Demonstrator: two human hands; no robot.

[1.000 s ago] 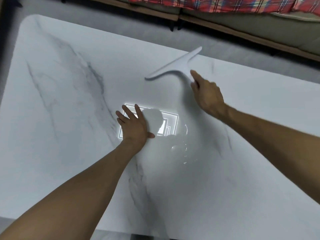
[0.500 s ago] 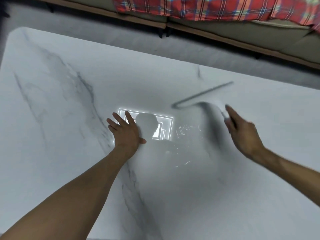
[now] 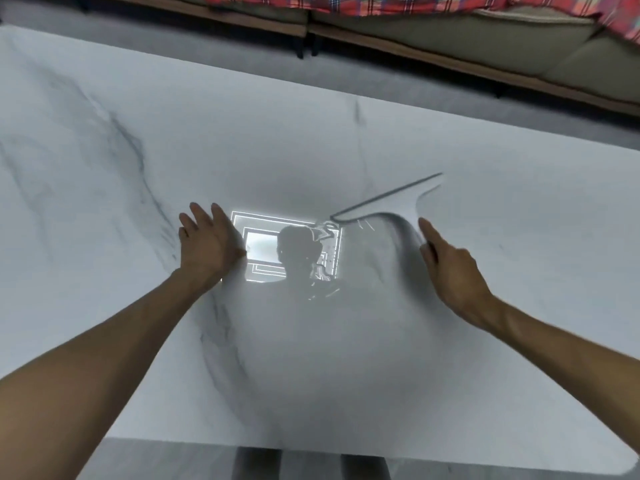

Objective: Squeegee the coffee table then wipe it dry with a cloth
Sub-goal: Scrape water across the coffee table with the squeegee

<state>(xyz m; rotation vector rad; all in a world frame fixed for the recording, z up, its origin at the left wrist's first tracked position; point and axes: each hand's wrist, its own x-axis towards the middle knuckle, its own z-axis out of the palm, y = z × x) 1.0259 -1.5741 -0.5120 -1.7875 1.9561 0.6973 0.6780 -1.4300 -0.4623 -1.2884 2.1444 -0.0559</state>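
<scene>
A white marble coffee table (image 3: 121,168) with grey veins fills the view. My right hand (image 3: 450,271) grips the handle of a pale grey squeegee (image 3: 391,202), index finger stretched along it. The blade lies slanted on the tabletop right of centre, and thin streaks of water (image 3: 322,233) glint by its near end. My left hand (image 3: 204,244) rests flat on the table, fingers straight, left of a bright reflection of a ceiling light (image 3: 259,247). No cloth is in view.
A sofa (image 3: 519,39) with a red plaid blanket (image 3: 346,3) runs along the far side, with a strip of grey floor (image 3: 207,53) between it and the table. The table's near edge (image 3: 242,443) is at the bottom of the view.
My right hand has pulled the squeegee from the far side toward me and to the right, its blade now flat on the wet patch. My left hand has stayed planted.
</scene>
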